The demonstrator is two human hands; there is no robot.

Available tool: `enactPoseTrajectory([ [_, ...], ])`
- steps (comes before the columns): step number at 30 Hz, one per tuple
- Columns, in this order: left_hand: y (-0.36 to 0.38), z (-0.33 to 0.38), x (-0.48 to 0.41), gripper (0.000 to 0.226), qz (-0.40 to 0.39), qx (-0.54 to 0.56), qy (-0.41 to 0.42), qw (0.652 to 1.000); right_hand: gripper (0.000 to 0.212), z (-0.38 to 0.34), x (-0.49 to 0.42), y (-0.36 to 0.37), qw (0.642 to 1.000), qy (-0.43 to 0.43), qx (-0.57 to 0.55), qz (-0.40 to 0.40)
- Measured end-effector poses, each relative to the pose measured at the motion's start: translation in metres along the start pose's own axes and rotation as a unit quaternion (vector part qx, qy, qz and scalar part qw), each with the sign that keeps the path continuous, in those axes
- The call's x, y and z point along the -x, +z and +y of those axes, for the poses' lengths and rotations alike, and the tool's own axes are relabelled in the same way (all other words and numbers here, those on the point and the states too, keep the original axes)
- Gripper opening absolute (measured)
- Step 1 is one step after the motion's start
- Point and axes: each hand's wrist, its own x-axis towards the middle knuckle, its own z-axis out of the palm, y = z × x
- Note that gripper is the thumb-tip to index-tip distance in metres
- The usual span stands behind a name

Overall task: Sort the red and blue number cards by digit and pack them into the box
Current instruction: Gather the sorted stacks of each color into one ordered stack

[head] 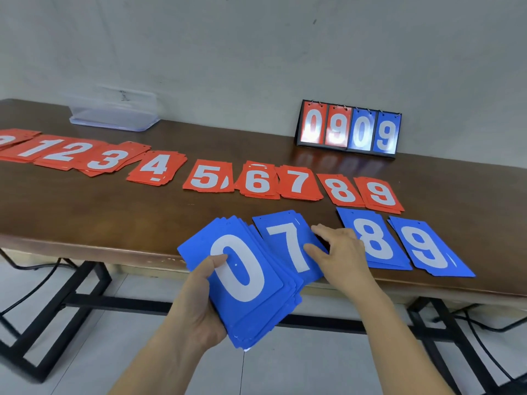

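Head view: our L hand (199, 306) grips the blue stack (251, 292), 0 on top. R hand (343, 259) sits nearer the blue 7 card (281, 238) on the table edge (114, 246), tips at its right side. Pinch or press, can't tell. Long axis runs away from us.

Your left hand (199, 306) holds a fanned stack of blue cards (242, 269) with a 0 on top, just off the counter's (114, 209) near edge. Your right hand (342, 252) touches the blue 7 card (288, 240), which lies at the near edge. Closer to the right end lie the blue 8 pile (370, 240) and the blue 9 pile (427, 246). Behind them, a row of red piles (208, 176) runs from the left end up to 9. A clear box (114, 115) and a flip scoreboard (349, 129) stand at the far edge.
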Motion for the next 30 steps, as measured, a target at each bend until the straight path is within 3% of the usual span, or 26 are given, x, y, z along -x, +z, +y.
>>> enactPoseTrajectory([
  [8, 0.011, -0.017, 0.009, 0.028, -0.07, 0.094, -0.047, 0.992, 0.039, -0.007, 0.016, 0.01, 0.988, -0.044, -0.121, -0.083],
  [14, 0.006, -0.031, 0.005, 0.035, -0.047, 0.027, -0.036, 0.998, 0.039, -0.021, 0.03, 0.003, 0.962, -0.051, -0.225, -0.145],
  [16, 0.01, -0.038, 0.008, 0.032, -0.05, 0.014, -0.043, 0.998, 0.035, -0.018, 0.033, -0.006, 0.957, -0.056, -0.254, -0.127],
  [18, 0.014, -0.044, 0.009, 0.031, -0.049, 0.009, -0.051, 0.997, 0.032, -0.007, 0.031, -0.019, 0.962, -0.053, -0.262, -0.054],
  [21, 0.028, -0.044, 0.009, 0.031, -0.057, 0.0, -0.048, 0.997, 0.034, 0.025, 0.015, -0.042, 0.992, -0.009, -0.106, 0.065],
  [23, 0.041, -0.042, 0.007, 0.031, -0.062, -0.012, -0.044, 0.997, 0.035, 0.048, 0.003, -0.051, 0.995, 0.032, 0.062, 0.069],
  [25, 0.053, -0.038, 0.002, 0.028, -0.063, -0.017, -0.034, 0.997, 0.035, 0.063, -0.005, -0.051, 0.984, 0.062, 0.162, 0.044],
  [27, 0.062, -0.034, -0.002, 0.024, -0.061, -0.015, -0.024, 0.998, 0.035, 0.071, -0.007, -0.046, 0.981, 0.063, 0.178, 0.037],
  [30, 0.061, -0.033, -0.005, 0.023, -0.058, -0.008, -0.022, 0.998, 0.035, 0.068, -0.002, -0.04, 0.993, 0.036, 0.111, 0.036],
])
